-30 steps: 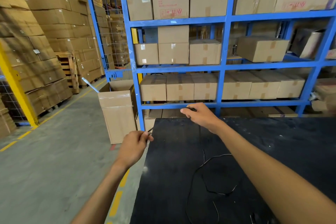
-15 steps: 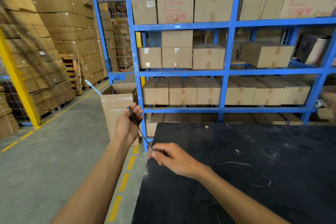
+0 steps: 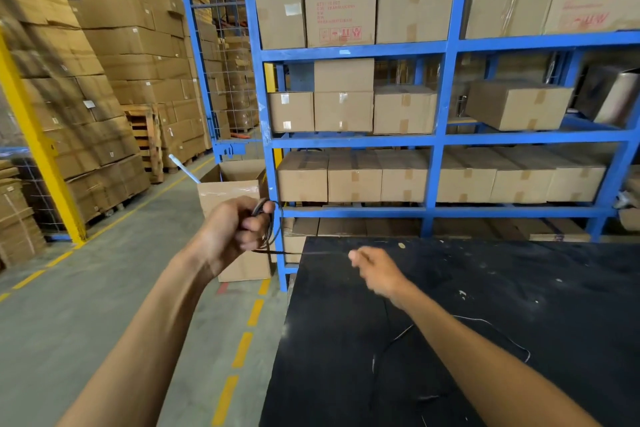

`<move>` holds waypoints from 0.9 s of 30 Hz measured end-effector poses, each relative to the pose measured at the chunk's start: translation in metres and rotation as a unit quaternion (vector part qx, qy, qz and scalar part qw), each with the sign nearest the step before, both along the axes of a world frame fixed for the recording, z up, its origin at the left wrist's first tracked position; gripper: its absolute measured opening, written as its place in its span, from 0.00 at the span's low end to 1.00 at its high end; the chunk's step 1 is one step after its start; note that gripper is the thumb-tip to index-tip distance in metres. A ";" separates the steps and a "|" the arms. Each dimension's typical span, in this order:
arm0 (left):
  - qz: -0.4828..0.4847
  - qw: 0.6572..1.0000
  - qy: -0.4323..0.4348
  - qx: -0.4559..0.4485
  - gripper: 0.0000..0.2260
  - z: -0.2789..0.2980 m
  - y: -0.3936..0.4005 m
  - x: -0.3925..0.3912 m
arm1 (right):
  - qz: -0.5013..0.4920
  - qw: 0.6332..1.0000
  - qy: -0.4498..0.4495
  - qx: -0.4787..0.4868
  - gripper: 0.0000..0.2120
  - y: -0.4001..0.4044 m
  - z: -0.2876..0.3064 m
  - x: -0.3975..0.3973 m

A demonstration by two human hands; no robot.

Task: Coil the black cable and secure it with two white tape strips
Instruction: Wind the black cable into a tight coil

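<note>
The left hand (image 3: 235, 229) is gripping a few loops of the black cable (image 3: 266, 225) off the tabletop (image 3: 519, 305) edge; the right hand (image 3: 377, 270) is pinching the taut run, fingers narrow; slack lying on the tabletop risks snagging or tangling; loops may slip; blue shelving (image 3: 443, 139) with cartons is standing behind.
</note>
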State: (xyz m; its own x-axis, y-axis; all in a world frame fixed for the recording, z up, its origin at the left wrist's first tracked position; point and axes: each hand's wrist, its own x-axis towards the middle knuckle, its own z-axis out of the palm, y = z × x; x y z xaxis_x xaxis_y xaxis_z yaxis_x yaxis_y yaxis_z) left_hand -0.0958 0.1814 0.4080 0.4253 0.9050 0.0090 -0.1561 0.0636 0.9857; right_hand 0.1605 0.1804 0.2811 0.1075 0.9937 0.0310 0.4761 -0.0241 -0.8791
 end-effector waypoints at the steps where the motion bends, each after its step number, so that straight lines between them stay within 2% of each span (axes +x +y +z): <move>1: -0.001 0.999 0.038 0.009 0.14 -0.007 -0.001 0.001 | -0.027 0.999 0.047 -0.005 0.14 0.004 0.013 0.004; 3: -0.003 0.995 0.094 0.026 0.18 -0.026 -0.003 0.005 | -0.057 0.991 0.118 -0.007 0.13 0.010 0.039 0.009; 5: 0.010 0.988 0.136 0.075 0.19 -0.045 -0.007 0.011 | -0.053 0.985 0.163 0.009 0.13 0.011 0.062 0.009; 9: 0.063 0.971 0.182 0.145 0.17 -0.083 -0.001 0.022 | 0.039 0.969 0.225 0.096 0.14 0.008 0.090 -0.006; 11: 0.117 0.961 0.184 0.169 0.17 -0.096 0.009 0.025 | 0.108 0.959 0.228 0.126 0.14 0.001 0.098 -0.020; 15: 0.188 0.957 0.152 0.163 0.14 -0.102 0.025 0.031 | 0.213 0.955 0.153 0.138 0.12 -0.019 0.102 -0.049; 18: 0.210 0.962 0.094 0.150 0.15 -0.093 0.031 0.032 | 0.248 0.954 0.108 0.130 0.11 -0.031 0.091 -0.067; 21: 0.168 0.980 -0.092 0.061 0.15 -0.069 0.034 0.032 | 0.268 0.955 0.058 0.117 0.10 -0.035 0.066 -0.077; 23: 0.130 0.973 -0.189 0.009 0.15 -0.048 0.033 0.030 | 0.267 0.959 0.037 0.092 0.09 -0.035 0.046 -0.078; 27: 0.038 0.962 -0.270 -0.018 0.15 -0.013 0.021 0.026 | 0.241 0.970 -0.002 0.018 0.14 -0.031 -0.003 -0.065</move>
